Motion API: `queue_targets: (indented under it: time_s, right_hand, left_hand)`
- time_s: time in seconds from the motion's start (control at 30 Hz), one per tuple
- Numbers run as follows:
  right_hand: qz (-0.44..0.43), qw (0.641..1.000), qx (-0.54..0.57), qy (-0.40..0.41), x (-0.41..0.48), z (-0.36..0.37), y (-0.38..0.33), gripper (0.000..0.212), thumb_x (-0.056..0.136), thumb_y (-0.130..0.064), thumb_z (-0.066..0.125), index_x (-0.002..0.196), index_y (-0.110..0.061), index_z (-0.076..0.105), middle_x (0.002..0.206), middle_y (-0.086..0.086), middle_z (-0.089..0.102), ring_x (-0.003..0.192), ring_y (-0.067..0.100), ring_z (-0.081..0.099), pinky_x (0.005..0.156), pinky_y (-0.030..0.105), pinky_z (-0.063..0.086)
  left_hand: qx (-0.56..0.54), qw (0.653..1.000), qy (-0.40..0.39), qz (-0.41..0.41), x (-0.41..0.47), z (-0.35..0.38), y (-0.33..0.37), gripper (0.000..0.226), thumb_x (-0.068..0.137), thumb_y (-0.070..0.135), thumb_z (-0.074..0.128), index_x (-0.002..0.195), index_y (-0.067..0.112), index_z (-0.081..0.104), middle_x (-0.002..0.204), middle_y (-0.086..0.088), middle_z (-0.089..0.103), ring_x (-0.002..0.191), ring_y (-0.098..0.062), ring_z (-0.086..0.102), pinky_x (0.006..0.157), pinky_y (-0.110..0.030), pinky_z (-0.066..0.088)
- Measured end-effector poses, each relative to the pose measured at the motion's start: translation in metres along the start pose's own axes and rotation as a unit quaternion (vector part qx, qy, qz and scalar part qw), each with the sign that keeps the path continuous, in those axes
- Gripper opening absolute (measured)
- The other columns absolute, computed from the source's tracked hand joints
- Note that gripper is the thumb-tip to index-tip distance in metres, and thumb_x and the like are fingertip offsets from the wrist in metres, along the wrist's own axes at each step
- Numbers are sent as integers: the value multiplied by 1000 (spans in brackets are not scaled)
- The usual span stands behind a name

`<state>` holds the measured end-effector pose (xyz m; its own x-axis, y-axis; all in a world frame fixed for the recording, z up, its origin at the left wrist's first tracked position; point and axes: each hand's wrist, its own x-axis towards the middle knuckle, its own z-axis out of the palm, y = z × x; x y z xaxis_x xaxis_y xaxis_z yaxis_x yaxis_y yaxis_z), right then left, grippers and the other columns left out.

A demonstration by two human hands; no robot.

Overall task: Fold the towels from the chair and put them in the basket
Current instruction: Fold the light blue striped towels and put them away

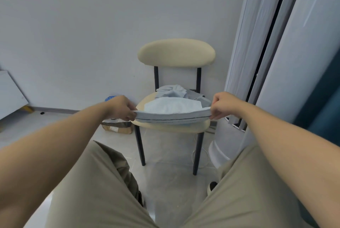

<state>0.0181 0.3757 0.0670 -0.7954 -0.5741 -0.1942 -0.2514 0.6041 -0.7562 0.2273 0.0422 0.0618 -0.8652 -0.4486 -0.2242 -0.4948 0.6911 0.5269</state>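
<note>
A cream chair (175, 53) with black legs stands against the wall in front of me. A light blue towel (173, 112) with a dark stripe is stretched over the seat's front. My left hand (120, 108) pinches its left end and my right hand (223, 105) pinches its right end, both a little above the seat. More crumpled grey-blue towels (172, 91) lie at the back of the seat. No basket is in view.
A tall white floor-standing unit (276, 62) stands right of the chair, with a white cable on the floor beneath. A cardboard box (117, 128) sits on the floor left of the chair. My knees fill the bottom of the view.
</note>
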Motion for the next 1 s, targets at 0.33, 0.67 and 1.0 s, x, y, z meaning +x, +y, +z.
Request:
queue_targets:
  time_s: [0.33, 0.67, 1.0]
  right_hand:
    - [50, 967, -191, -163, 29, 22, 31, 28, 71, 6, 78, 87, -9, 60, 94, 19, 73, 75, 22, 75, 60, 26, 59]
    - [72, 923, -291, -242, 88, 37, 46, 26, 74, -14, 86, 85, -15, 63, 77, 1, 75, 65, 8, 69, 59, 24, 48]
    - [-10, 991, -131, -34, 149, 17, 33, 18, 80, -11, 80, 84, -14, 63, 74, 5, 74, 65, 20, 67, 65, 34, 53]
  left_hand:
    - [130, 983, -125, -13, 40, 49, -13, 16, 80, 14, 73, 88, 23, 83, 83, -1, 79, 73, -12, 73, 79, -26, 62]
    - [119, 973, -195, -32, 90, 68, -36, 12, 90, 16, 72, 99, 15, 80, 79, -1, 78, 82, -18, 76, 74, -25, 62]
    - [4, 1000, 14, -16, 141, 27, -43, 15, 88, 20, 71, 91, 31, 79, 73, 8, 72, 71, -11, 63, 69, -29, 51]
